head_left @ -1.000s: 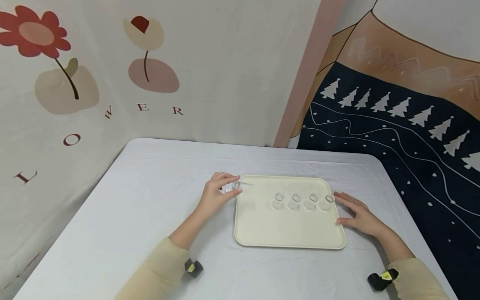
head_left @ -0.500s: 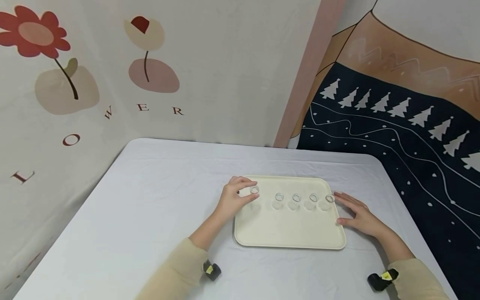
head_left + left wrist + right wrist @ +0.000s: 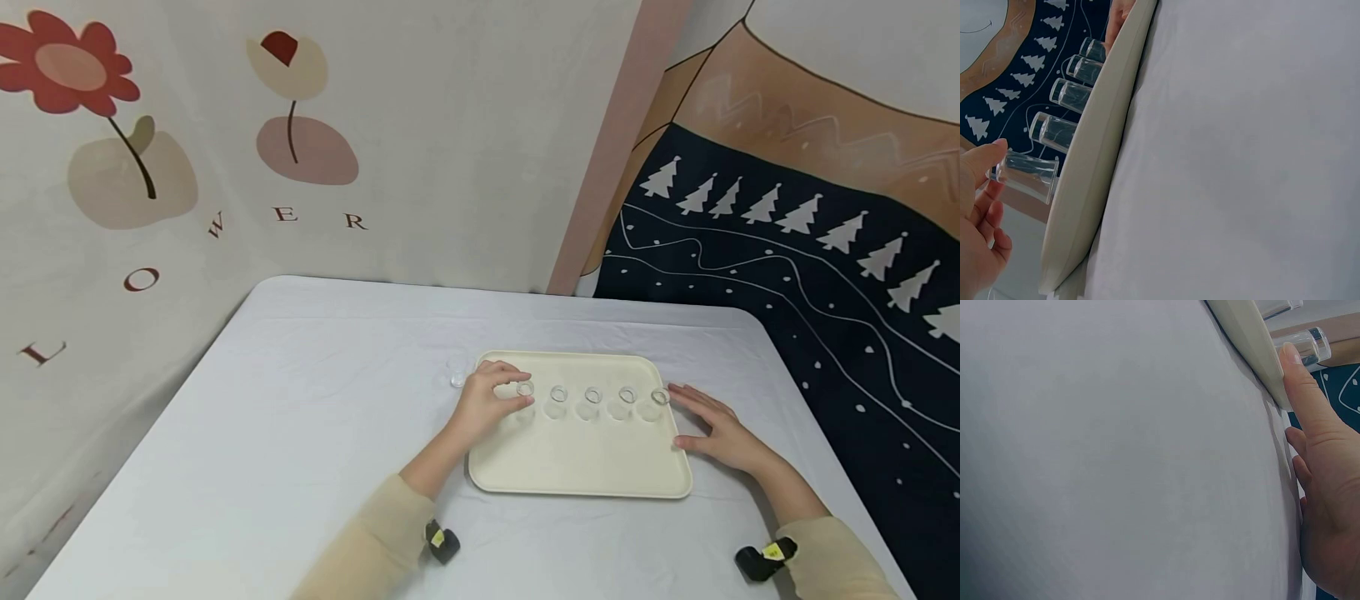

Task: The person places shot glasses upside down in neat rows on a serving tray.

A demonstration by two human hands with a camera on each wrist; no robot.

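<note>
Overhead | left hand [image 3: 487, 400] pinches glass [image 3: 524, 390] | right hand [image 3: 720, 433] spread flat | stray glass [image 3: 457, 372] unseen by wrists

Your head camera is looking forward and down from above the near edge of the table [image 3: 300, 433], taking in the whole cream tray [image 3: 577, 467] and the wall hangings behind. Your left wrist camera is sitting low and close on the tablecloth, facing along the tray's left rim [image 3: 1094, 162] toward the row of small glasses [image 3: 1060, 131]. Your right wrist camera is lying just as low, facing the tray's right edge [image 3: 1254, 344]. All three are sharing the tray and glasses.
</note>
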